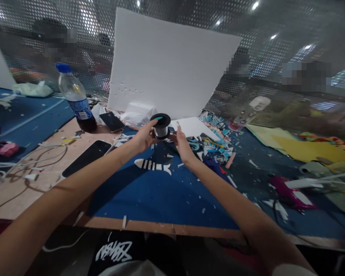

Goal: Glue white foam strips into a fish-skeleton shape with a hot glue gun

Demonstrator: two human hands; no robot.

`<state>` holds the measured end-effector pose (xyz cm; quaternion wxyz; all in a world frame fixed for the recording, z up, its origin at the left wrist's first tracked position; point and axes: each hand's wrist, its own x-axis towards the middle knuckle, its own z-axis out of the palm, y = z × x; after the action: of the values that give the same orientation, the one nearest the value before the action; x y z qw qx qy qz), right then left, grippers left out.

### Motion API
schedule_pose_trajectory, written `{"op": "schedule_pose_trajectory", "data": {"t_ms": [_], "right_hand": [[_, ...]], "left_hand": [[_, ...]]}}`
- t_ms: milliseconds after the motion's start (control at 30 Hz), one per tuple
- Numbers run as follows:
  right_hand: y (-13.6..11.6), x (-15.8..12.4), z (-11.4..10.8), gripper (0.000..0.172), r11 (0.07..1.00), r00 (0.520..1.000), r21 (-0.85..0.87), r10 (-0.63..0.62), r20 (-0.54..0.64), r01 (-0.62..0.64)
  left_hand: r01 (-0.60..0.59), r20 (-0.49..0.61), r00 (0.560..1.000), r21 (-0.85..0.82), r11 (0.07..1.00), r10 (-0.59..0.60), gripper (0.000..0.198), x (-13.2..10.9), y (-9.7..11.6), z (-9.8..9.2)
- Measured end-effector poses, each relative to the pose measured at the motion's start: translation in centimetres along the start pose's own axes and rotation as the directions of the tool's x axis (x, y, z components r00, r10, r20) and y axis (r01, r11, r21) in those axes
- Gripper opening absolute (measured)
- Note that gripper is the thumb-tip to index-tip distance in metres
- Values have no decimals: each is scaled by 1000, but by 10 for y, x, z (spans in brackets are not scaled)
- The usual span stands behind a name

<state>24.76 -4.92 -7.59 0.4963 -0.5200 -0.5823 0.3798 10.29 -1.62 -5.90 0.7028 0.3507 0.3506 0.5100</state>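
Note:
A small black spool (161,125) wound with pale thread is held above the blue mat (161,195). My left hand (145,136) grips it from the left, one finger lying over its top rim. From the right, my right hand (182,143) pinches at the spool's side, fingers closed. A white fish-skeleton cutout (152,165) lies on the mat just below both hands.
A large white foam sheet (166,65) stands behind the spool. A plastic bottle (74,97) and two phones (87,157) (112,121) sit at left. Paper scraps (215,142) litter the right, with a glue gun (287,191) and yellow sheets (304,147). Other people sit behind the mesh screen.

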Motion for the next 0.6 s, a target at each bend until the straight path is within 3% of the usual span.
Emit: {"op": "schedule_pose_trajectory", "data": {"t_ms": [100, 167, 367, 467, 600], "right_hand": [[-14, 18, 12, 79, 981, 981, 117, 140, 132, -156], [-21, 26, 17, 85, 955, 942, 141, 218, 255, -259], [-17, 34, 10, 79, 924, 889, 114, 308, 340, -364], [-14, 32, 6, 75, 911, 882, 143, 322, 346, -388], [-15, 26, 9, 63, 895, 906, 280, 240, 349, -346]], "left_hand": [[-55, -18, 998, -81, 995, 54, 40, 1, 8, 4], [-98, -32, 995, -80, 992, 96, 44, 4, 11, 2], [-176, -69, 977, 276, 945, 202, 56, 8, 1, -6], [-242, -25, 956, 503, 830, 294, 56, 6, -11, -2], [-341, 119, 900, 790, 508, 419, 53, 1, -22, 0]]}}
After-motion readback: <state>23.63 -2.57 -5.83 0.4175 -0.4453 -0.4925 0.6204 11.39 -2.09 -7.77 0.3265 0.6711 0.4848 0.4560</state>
